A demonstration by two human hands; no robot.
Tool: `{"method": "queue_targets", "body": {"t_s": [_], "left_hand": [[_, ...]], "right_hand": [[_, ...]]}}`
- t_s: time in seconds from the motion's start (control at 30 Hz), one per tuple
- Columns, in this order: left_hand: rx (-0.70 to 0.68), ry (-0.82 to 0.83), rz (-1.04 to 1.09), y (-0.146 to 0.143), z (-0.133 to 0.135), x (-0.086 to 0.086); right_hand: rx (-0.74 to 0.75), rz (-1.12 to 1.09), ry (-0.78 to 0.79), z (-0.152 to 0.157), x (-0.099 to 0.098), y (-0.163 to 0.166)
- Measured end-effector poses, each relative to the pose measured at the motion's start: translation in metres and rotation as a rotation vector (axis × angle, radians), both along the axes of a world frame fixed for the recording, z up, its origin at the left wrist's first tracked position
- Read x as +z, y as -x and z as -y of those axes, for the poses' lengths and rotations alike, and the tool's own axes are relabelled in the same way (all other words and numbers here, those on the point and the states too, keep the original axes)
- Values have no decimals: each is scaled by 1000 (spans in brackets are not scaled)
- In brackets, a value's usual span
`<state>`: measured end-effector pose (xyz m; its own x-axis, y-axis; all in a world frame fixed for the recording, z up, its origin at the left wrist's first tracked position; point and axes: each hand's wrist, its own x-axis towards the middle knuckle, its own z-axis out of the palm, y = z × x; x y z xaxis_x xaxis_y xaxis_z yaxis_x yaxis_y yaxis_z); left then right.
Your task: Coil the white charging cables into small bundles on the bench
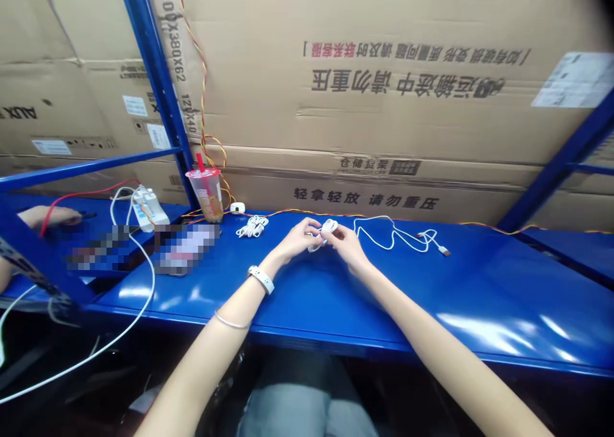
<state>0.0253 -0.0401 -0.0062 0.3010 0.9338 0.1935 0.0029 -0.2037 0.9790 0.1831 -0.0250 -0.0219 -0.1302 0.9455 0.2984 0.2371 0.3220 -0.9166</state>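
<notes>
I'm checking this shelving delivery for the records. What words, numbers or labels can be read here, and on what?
"轻拿轻放 请勿重压" on the lower brown cardboard carton
"仓储货架" just above it, same carton
"运输途中 请勿重压", upside down, on the upper brown cardboard carton
"1100X380X62", sideways on the carton at left
The white paper label at right: too blurred to read

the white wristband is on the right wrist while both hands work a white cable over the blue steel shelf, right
Not quite: the white wristband is on the left wrist, not the right, as the head view shows. The rest stands: the left hand and right hand work a white cable over the blue steel shelf.
</notes>
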Motion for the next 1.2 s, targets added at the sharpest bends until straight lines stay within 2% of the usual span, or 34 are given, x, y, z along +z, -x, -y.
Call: {"method": "queue_targets", "body": {"t_s": [0.1,0.3,0.5,0.63,0.83,0.97,1.07,1.2], "left_hand": [[10,-49,-51,0,0,1],[3,-29,-26,8,-7,-4],[-93,68,103,9,-7,-3],[-76,47,77,9,-8,-4],[-22,-54,-19,8,-11,-8],[62,-115,-61,6,-13,-8],[173,-282,-147,5,-12,-7],[205,-542,-300,3,-8,-5]], "right_hand": [[9,49,-40,0,3,-4],[224,28,10,6,17,-9],[242,29,50,7,21,-11],[252,17,31,5,19,-11],[214,40,-25,-4,7,-12],[63,76,-75,-9,2,-12],[46,107,-28,-6,4,-12],[88,149,-44,0,5,-9]]}}
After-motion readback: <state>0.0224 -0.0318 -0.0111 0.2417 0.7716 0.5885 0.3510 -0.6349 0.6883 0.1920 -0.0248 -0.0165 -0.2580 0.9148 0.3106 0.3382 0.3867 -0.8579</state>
